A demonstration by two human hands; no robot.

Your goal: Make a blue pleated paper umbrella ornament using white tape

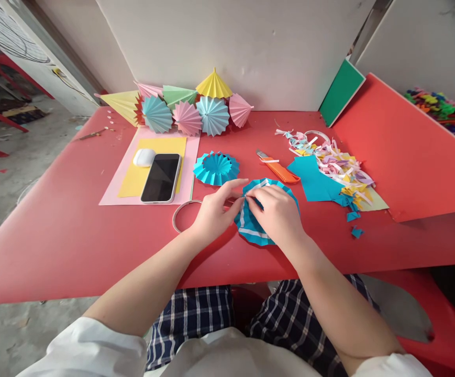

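Observation:
A blue pleated paper disc (pixel 251 236) with white tape strips stuck across its folds lies in front of me on the table. My left hand (pixel 217 209) is at its left edge, thumb and fingers closed on the rim. My right hand (pixel 276 212) rests over the disc and covers much of it. Its thumb and fingertips pinch at a white strip near the left rim; the exact contact is hidden. Just beyond is a second blue pleated disc (pixel 216 168) with a ruffled top. An orange box cutter (pixel 280 167) lies behind my right hand.
A tape roll (pixel 184 217) sits by my left forearm. Left are a phone (pixel 161 178), a white earbud case (pixel 144 157) and pink paper (pixel 117 191). Folded paper umbrellas (pixel 188 118) line the back. Blue paper (pixel 315 180) and paper scraps (pixel 337 162) lie right, before a red board (pixel 403 157).

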